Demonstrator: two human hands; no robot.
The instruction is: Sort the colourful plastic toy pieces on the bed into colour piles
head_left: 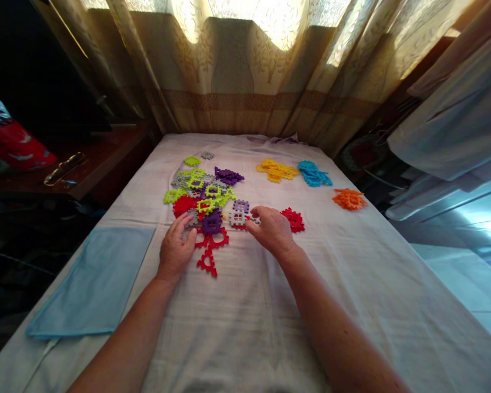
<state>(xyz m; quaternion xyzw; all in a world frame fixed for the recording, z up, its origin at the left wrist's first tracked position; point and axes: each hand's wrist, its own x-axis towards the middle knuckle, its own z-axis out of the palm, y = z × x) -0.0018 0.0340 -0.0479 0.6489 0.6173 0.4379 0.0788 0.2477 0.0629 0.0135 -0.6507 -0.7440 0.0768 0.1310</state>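
1. In the head view, your left hand (178, 243) has thumb and fingers apart at the near-left edge of the mixed pile (213, 191), by a grey piece (193, 217); it probably rests there to steady the heap.
2. Your right hand (265, 226) curls beside the small stack (238, 218), thumb and forefinger at its right edge, a spot that would suit pinching one piece. You can't tell from here whether they are clamped on anything.
3. The toothed pieces lie on the white cloth (245, 316), the mixed pile mostly in front of your left hand. Four single-colour clusters sit apart on the right, seemingly so their colours don't mix: yellow (276, 170), blue (314, 173), orange (349, 199) and red (293, 219).
4. Count two hands, one mixed pile, one small stack and four clusters. Beyond the pile you have one separate grey piece (207, 155). Overlap hides the exact number of pieces in each heap.
5. One light-blue pad (96, 278) lies left of your left arm.
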